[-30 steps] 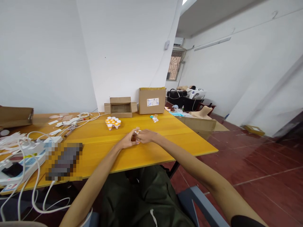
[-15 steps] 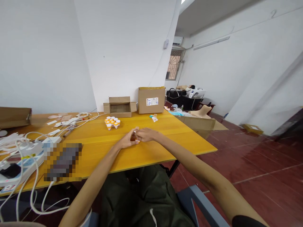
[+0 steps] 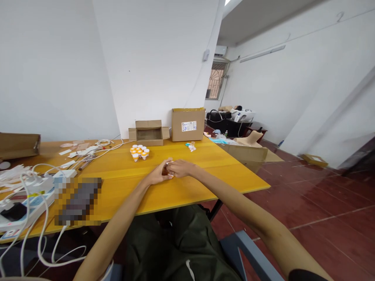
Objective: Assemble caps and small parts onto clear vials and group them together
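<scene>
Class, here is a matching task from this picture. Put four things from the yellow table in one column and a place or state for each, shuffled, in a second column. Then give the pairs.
Things
1. small brown object
2. cluster of small orange-and-white bottles
3. low cardboard box
4. tall cardboard box

Places or states
A. white label on its front
B. held between the left hand and the right hand
C. top flaps folded open
D. grouped together, between the hands and the boxes

Pairs: 1-B, 2-D, 3-C, 4-A
</scene>
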{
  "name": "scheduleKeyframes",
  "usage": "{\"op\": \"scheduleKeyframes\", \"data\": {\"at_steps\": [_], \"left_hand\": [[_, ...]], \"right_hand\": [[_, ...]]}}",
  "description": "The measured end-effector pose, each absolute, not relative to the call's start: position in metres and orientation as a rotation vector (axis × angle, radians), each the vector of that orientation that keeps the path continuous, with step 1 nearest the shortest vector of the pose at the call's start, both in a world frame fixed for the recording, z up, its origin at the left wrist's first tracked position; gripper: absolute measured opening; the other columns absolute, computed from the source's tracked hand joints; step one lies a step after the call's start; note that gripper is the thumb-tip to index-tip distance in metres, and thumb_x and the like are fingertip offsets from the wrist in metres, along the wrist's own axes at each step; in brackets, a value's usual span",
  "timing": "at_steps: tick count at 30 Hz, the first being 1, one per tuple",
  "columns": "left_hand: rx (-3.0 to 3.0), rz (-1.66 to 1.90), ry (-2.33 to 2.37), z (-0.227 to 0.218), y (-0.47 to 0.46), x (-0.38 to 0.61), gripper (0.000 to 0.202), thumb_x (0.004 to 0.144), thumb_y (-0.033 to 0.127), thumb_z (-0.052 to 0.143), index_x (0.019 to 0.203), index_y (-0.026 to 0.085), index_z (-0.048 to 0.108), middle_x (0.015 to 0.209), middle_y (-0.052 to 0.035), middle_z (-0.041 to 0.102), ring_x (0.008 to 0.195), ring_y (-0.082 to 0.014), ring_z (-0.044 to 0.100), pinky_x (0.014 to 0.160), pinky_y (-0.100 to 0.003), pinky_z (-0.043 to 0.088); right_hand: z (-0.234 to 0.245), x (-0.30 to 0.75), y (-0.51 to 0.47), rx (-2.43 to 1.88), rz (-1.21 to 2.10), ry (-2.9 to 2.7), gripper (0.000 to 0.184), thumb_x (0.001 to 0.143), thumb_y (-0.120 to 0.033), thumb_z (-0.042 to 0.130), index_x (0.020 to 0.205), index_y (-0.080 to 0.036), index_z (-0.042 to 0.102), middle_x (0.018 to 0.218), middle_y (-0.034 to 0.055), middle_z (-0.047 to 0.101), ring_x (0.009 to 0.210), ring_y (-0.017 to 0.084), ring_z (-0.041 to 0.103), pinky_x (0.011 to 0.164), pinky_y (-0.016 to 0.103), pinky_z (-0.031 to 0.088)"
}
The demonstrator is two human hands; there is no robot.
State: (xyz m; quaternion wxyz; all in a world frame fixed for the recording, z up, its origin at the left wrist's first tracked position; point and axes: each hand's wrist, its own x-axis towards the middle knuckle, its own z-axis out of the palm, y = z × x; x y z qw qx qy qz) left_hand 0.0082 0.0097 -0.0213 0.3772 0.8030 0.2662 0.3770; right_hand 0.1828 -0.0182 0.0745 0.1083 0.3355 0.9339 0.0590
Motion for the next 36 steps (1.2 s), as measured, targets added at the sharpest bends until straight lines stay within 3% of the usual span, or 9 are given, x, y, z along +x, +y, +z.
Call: {"op": "scheduleKeyframes", "data": {"at_steps": [20, 36], "left_hand": [[2.069, 0.958, 0.714, -0.0211, 0.0083, 0.0089, 0.080, 0.075, 0.030, 0.076, 0.145, 0.022, 0.037, 0.146, -0.0143, 0.050, 0.134, -0.0284, 0.049, 0.116, -0.047, 0.034], [2.075, 0.953, 0.739, -0.0173, 0.0052, 0.0082, 0.080, 0.074, 0.033, 0.077, 0.144, 0.024, 0.039, 0.140, -0.0124, 0.056, 0.126, -0.0283, 0.055, 0.111, -0.047, 0.039]], "right_hand": [[0.0771, 0.1792, -0.0240, 0.992, 0.210, 2.728, 0.027, 0.094, -0.019, 0.046, 0.108, -0.015, 0.069, 0.120, 0.0159, 0.068, 0.103, 0.025, 0.067, 0.077, 0.030, 0.049], [0.0721, 0.1792, -0.0227, 1.041, 0.229, 2.716, 0.027, 0.094, -0.020, 0.047, 0.108, -0.014, 0.069, 0.116, 0.0166, 0.069, 0.098, 0.025, 0.069, 0.073, 0.029, 0.050]]}}
